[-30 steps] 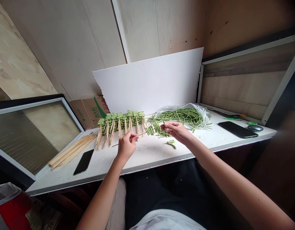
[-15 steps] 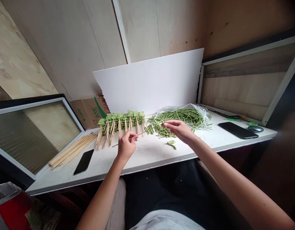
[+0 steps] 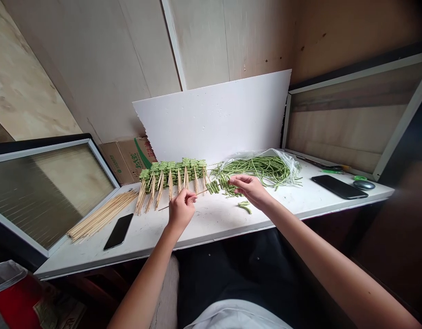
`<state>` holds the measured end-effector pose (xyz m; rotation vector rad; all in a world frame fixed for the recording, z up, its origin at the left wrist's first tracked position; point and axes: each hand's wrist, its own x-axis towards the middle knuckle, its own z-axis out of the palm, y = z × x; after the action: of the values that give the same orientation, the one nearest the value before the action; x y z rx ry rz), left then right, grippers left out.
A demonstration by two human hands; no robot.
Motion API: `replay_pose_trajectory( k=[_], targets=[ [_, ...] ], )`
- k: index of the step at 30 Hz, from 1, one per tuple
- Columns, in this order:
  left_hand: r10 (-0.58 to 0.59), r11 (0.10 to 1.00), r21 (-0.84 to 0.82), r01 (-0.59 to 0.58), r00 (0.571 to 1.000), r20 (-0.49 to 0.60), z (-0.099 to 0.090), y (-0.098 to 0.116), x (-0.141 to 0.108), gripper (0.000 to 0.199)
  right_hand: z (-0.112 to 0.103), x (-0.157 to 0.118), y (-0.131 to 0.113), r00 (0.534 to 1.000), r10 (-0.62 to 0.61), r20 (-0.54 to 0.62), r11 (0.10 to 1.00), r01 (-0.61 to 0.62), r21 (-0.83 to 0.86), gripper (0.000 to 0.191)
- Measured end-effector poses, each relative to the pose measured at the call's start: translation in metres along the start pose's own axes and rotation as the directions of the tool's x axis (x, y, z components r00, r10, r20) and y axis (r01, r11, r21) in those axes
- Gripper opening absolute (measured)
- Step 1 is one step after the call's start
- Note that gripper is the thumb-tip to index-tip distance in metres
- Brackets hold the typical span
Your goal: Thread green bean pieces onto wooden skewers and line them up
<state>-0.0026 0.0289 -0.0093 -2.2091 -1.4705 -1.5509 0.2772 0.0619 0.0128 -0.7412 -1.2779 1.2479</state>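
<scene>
My left hand (image 3: 182,205) is closed around a thin wooden skewer (image 3: 201,192), which points to the right above the table. Several short pieces of green bean (image 3: 213,187) are threaded side by side on the skewer. My right hand (image 3: 249,186) pinches a bean piece at the skewer's far end; its fingertips partly cover it. Below that hand, cut bean pieces (image 3: 244,207) lie loose on the table. Left of the skewer, finished bean skewers (image 3: 173,171) are stacked in rows with their bare sticks toward me.
Long green beans (image 3: 262,168) lie in a clear plastic bag (image 3: 293,170) at the back. Bare skewers (image 3: 103,215) and a phone (image 3: 118,231) are on the left. Another phone (image 3: 339,187) and a dark mouse-like object (image 3: 364,184) lie on the right. A white board (image 3: 217,121) stands behind the white table (image 3: 204,228).
My right hand has moved slightly left, bringing its bean piece in against the others at the skewer's end. My left hand has stayed almost in place on the skewer.
</scene>
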Motion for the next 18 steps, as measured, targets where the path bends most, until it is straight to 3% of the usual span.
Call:
replay_pose_trajectory(
  k=[9,18],
  targets=[
    [-0.027,0.997,-0.078,0.026,1.000,-0.012,0.0034,0.0008,-0.0012,0.009,0.0027,0.0001,0.0045,0.998,-0.061,0.029,0.998,0.061,0.005,0.030],
    [-0.031,0.990,-0.135,0.028,0.999,-0.020,0.0021,-0.0016,0.0019,0.009,0.0014,-0.0015,0.0012,0.998,-0.059,0.038,0.998,0.059,0.006,0.040]
  ],
)
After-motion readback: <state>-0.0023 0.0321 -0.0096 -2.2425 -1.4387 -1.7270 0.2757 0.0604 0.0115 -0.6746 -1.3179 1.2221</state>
